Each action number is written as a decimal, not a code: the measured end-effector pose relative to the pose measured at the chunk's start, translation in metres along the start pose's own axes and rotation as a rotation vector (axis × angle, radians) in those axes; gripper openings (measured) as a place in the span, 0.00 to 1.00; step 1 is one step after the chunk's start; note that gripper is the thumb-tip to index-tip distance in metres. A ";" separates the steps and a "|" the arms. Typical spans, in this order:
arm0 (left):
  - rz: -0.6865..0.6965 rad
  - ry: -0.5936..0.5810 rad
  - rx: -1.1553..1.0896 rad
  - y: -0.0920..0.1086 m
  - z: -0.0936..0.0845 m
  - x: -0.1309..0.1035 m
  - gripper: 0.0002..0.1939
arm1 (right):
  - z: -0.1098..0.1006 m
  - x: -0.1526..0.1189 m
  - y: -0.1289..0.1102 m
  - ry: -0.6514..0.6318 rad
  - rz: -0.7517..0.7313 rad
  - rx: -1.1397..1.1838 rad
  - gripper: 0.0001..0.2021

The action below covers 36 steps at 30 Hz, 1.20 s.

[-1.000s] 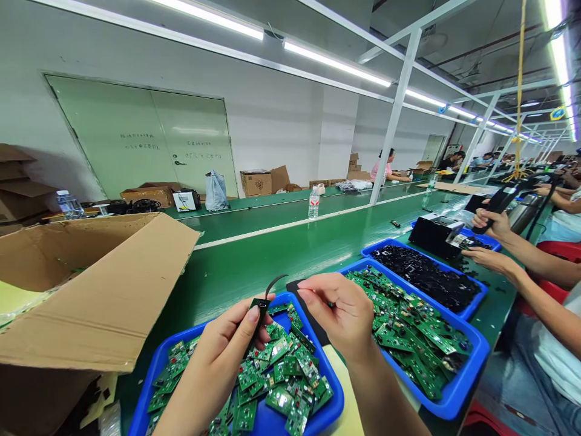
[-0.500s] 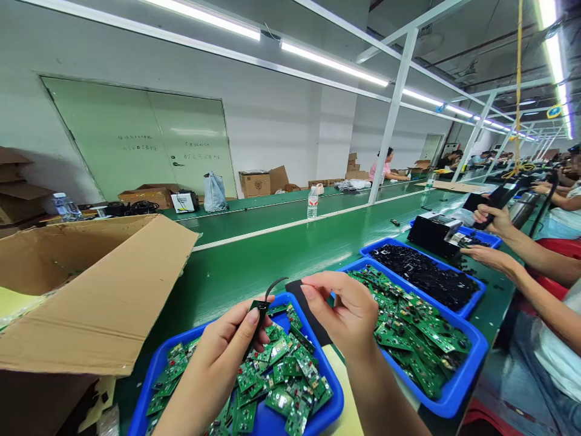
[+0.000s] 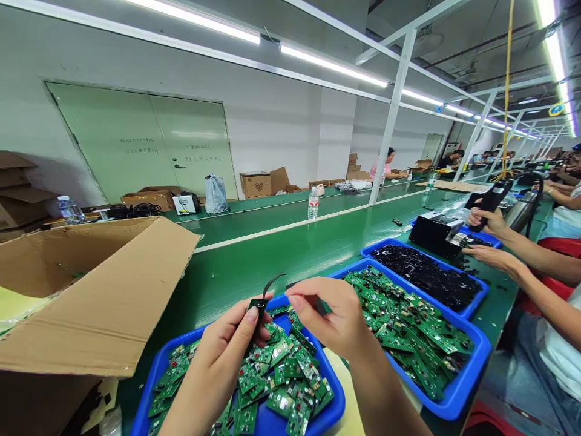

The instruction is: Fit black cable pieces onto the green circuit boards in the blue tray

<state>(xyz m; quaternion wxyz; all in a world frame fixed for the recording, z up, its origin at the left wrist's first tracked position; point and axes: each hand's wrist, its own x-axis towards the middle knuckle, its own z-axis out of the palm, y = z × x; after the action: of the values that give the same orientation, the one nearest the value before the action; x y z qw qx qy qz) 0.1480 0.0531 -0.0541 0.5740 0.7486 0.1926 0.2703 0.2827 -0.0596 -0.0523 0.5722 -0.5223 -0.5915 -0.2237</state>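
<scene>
My left hand (image 3: 233, 342) is closed on a small dark circuit board (image 3: 258, 307), thumb on its face. A thin curved black strip (image 3: 272, 282) rises from the board's upper end, its tip free. Just to the right, my right hand (image 3: 333, 315) is pinched, fingertips close to the strip but apart from it. A flat black piece (image 3: 320, 307) shows between its fingers, mostly hidden behind the hand. Under both hands stands a blue tray (image 3: 338, 402) of loose green circuit boards (image 3: 290, 372).
A second blue tray (image 3: 481, 357) of green boards (image 3: 408, 327) stands right, with a tray of black parts (image 3: 422, 272) behind it. An open cardboard box (image 3: 100, 290) flanks my left. A co-worker's hands (image 3: 492, 242) work by a black device (image 3: 436, 235). A water bottle (image 3: 313, 203) stands farther back.
My right hand has shifted slightly left and down, and the flat black piece is now largely hidden behind it. My left hand keeps its hold on the board.
</scene>
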 end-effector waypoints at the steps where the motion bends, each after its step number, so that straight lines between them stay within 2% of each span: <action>1: 0.004 -0.006 0.010 0.002 0.000 0.000 0.24 | 0.000 0.000 0.001 -0.066 0.009 0.008 0.10; 5: 0.027 -0.027 0.034 0.003 0.001 0.001 0.22 | 0.003 -0.001 0.004 -0.277 0.097 0.030 0.11; 14: 0.073 -0.031 0.006 -0.002 0.004 -0.001 0.19 | 0.003 0.000 0.004 -0.411 0.231 -0.061 0.06; 20: 0.062 -0.011 0.000 0.000 0.004 -0.002 0.23 | 0.003 -0.001 0.004 -0.336 0.290 0.003 0.09; 28: 0.186 -0.085 0.045 -0.004 0.007 -0.008 0.20 | 0.001 -0.006 0.001 -0.145 0.304 0.171 0.05; 36: 0.280 -0.034 0.116 -0.006 0.008 -0.009 0.18 | -0.001 -0.007 0.000 -0.149 0.253 0.209 0.04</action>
<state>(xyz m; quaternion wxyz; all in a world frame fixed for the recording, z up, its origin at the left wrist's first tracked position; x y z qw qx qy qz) 0.1464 0.0434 -0.0627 0.4894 0.8046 0.0918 0.3236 0.2819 -0.0628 -0.0581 0.6013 -0.5453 -0.5820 -0.0480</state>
